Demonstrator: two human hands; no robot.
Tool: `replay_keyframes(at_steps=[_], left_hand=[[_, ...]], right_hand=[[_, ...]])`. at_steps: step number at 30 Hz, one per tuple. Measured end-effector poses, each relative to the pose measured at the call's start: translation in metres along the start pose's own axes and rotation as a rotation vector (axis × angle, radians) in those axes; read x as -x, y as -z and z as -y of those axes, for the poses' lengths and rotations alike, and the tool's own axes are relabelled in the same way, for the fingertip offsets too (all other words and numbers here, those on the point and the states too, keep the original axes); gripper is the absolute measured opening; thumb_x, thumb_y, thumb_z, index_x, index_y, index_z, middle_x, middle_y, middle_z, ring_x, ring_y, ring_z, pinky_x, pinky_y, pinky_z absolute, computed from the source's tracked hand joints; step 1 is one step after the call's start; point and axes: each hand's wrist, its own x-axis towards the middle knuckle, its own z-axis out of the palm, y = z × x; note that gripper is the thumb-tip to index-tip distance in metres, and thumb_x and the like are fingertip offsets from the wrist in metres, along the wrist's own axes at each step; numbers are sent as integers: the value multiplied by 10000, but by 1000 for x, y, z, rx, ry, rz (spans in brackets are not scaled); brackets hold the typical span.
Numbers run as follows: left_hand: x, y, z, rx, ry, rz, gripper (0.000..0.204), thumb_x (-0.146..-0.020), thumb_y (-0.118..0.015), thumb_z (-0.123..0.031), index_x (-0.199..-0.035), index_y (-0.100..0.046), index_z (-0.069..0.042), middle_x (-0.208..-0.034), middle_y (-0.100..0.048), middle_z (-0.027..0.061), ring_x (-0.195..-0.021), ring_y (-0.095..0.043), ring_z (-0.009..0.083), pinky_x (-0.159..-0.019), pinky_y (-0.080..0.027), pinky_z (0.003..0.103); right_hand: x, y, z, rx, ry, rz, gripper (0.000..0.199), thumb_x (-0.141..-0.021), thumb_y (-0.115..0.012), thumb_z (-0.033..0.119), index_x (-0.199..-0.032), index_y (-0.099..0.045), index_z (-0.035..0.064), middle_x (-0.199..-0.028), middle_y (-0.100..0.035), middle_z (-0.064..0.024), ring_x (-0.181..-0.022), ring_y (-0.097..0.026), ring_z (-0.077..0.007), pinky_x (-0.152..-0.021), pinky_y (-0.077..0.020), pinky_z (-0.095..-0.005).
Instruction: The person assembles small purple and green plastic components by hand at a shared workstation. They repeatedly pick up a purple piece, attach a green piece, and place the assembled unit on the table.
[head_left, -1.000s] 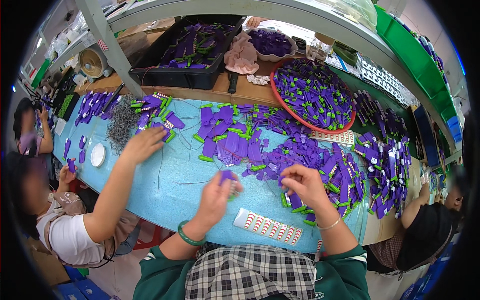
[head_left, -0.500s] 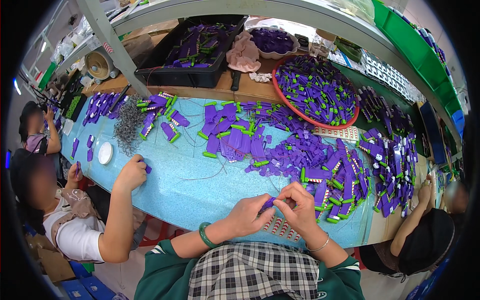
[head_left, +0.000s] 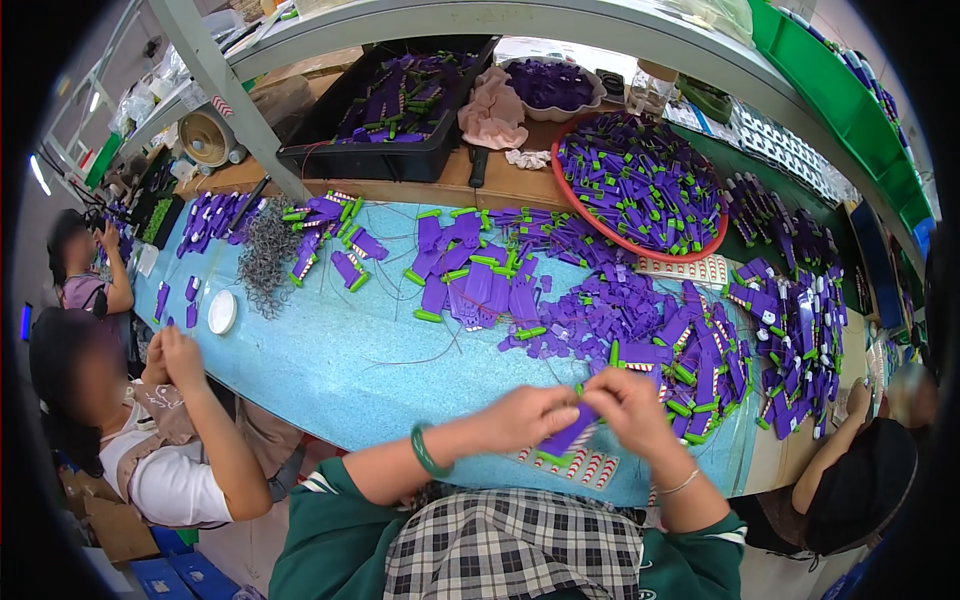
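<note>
In front of my body, both hands are closed on a purple plastic piece (head_left: 570, 433) with a bright green lower end and a striped edge. My left hand (head_left: 525, 417) pinches it from the left. The fingers of my right hand (head_left: 630, 405) grip its upper right part and are slightly blurred. A sheet of red-and-white striped stickers (head_left: 600, 468) lies on the table just below the piece. To the right of my right hand lies a pile of purple pieces with green ends (head_left: 700, 370). Small loose purple parts (head_left: 610, 310) are heaped beyond my hands.
A red round basket (head_left: 722, 240) full of purple-and-green parts stands at the back right. Behind the table are a black tray (head_left: 350, 165) and a white bowl (head_left: 597, 100). Wire clips (head_left: 268, 255) and a white dish (head_left: 222, 312) lie left. Co-workers sit on both sides.
The purple piece has turned and now shows its broad face and green end below my hands. My right hand has shifted rightward. The left co-worker's hand has drawn back from the table.
</note>
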Motion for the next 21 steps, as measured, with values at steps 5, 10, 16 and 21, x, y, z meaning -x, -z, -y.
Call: replay_keyframes(at_steps=[5,10,16,21], left_hand=[[-47,74,15,-943,-3,-182,292,-831,-534,-99,-1115,-604,-119,-854,-661,170,-748,-646,357,-637,-504,457],[-69,94,19,-1048,105,36,201,-828,-519,-105,-1015,-595,-108,-760,-649,163,-740,-647,359,-613,-490,471],[-50,100,19,-835,148,-331,138,-856,-593,-165,-910,-538,-50,-707,-621,156,-628,-623,311,-542,-473,414],[-6,104,19,-320,9,-804,284,-772,-688,3,-1025,-563,-20,-777,-637,88,-679,-625,157,-636,-495,277]], right_hand=[[-16,86,6,610,88,-135,125,-756,-700,113,-846,-647,43,-756,-585,-78,-663,-592,-231,-588,-473,-332],[-6,63,24,801,214,-115,206,-706,-727,161,-888,-645,109,-831,-550,-36,-720,-594,-218,-592,-500,-354],[22,-38,19,630,327,110,202,-715,-720,231,-848,-635,106,-790,-535,-27,-762,-564,-194,-572,-469,-318],[19,-81,9,640,246,106,210,-707,-718,229,-756,-591,68,-771,-517,-52,-783,-537,-215,-611,-457,-339]])
